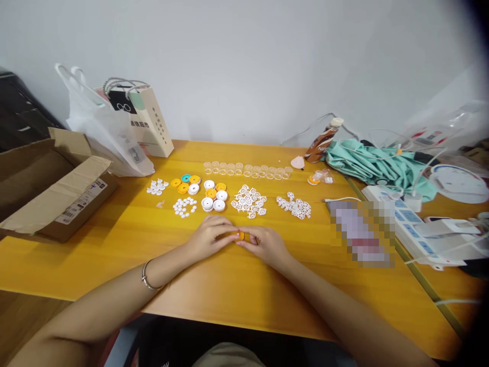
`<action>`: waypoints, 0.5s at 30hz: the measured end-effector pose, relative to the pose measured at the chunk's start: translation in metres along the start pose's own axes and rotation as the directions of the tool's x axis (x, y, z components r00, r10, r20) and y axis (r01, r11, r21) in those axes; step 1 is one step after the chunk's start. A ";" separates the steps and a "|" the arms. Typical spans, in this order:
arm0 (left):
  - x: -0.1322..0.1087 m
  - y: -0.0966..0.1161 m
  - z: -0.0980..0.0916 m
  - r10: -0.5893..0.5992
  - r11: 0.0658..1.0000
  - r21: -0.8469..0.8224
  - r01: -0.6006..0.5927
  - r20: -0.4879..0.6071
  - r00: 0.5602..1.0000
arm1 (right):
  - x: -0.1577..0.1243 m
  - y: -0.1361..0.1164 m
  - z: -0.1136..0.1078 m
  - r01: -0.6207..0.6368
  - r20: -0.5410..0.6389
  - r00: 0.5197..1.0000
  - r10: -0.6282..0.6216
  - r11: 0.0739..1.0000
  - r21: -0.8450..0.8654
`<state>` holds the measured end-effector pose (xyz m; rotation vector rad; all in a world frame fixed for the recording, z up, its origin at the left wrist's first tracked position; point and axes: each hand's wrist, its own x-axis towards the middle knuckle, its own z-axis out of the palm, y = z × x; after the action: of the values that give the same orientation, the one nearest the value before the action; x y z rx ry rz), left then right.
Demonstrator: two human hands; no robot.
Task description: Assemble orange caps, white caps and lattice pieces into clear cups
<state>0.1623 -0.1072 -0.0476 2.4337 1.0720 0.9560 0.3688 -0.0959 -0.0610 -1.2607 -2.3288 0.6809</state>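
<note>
My left hand and my right hand rest together on the yellow table, fingertips meeting around a small orange round piece. Both hands are pinched on it. Just beyond them lie groups of small parts: white and orange round caps, orange and teal discs, small white buttons, and two heaps of white lattice pieces. A row of clear little cups runs behind them.
An open cardboard box sits at the left, with a white plastic bag and a paper bag behind. At the right are a bottle, green cloth, a power strip and a blurred flat item.
</note>
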 end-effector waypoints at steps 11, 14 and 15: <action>0.001 -0.007 -0.006 -0.151 0.988 -0.054 0.144 -0.184 0.971 | 0.001 -0.005 -0.002 -0.033 -0.020 0.999 0.032 0.998 -0.061; -0.001 -0.003 -0.003 -0.091 0.996 0.004 0.093 -0.195 0.977 | 0.001 -0.002 0.001 0.004 -0.053 0.999 -0.007 0.998 -0.057; -0.001 -0.002 -0.002 -0.067 0.997 0.028 0.073 -0.180 0.981 | 0.001 0.000 0.002 0.028 -0.068 0.997 -0.031 0.999 -0.046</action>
<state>0.1590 -0.1067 -0.0474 2.3550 1.2348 1.1598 0.3669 -0.0953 -0.0621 -1.2467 -2.3145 0.5697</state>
